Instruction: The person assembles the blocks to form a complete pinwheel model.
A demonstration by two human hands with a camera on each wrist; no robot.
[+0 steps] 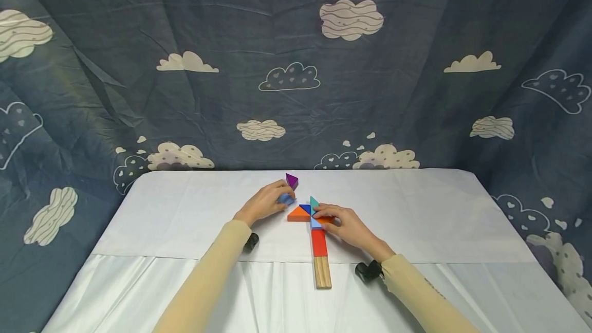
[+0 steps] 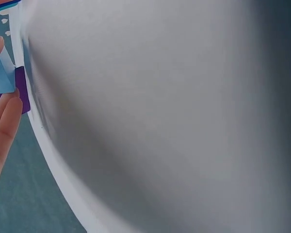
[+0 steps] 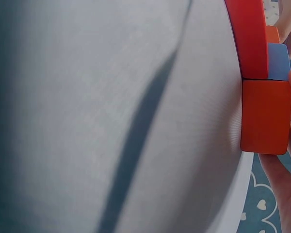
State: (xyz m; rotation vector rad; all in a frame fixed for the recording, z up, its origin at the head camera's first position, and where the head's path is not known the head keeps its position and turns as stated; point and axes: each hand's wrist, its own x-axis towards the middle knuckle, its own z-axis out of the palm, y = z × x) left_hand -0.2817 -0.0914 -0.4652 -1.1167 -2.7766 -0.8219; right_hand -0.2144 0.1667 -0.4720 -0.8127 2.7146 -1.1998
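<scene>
My left hand (image 1: 265, 202) pinches a light blue triangular block (image 2: 4, 73) between thumb and fingers. Just beyond it, a purple triangular block (image 1: 292, 181) stands apart on the white cloth. My right hand (image 1: 347, 224) grips an orange triangular block (image 3: 266, 116) on the right of a pinwheel of blocks, partly covering it. Around the pinwheel's centre are a second orange triangle (image 1: 298, 215) on the left, a dark blue triangle (image 1: 305, 208), a teal triangle (image 1: 313, 203) and a light blue piece (image 1: 315, 224). A red block (image 1: 319, 243) and a wood-coloured block (image 1: 322, 273) form a stem below.
White cloth (image 1: 162, 220) covers the table, with a seam across its front part. Behind the far edge hangs a dark blue curtain (image 1: 231, 91) with a cloud pattern. Black wrist cameras (image 1: 368, 271) sit at both wrists.
</scene>
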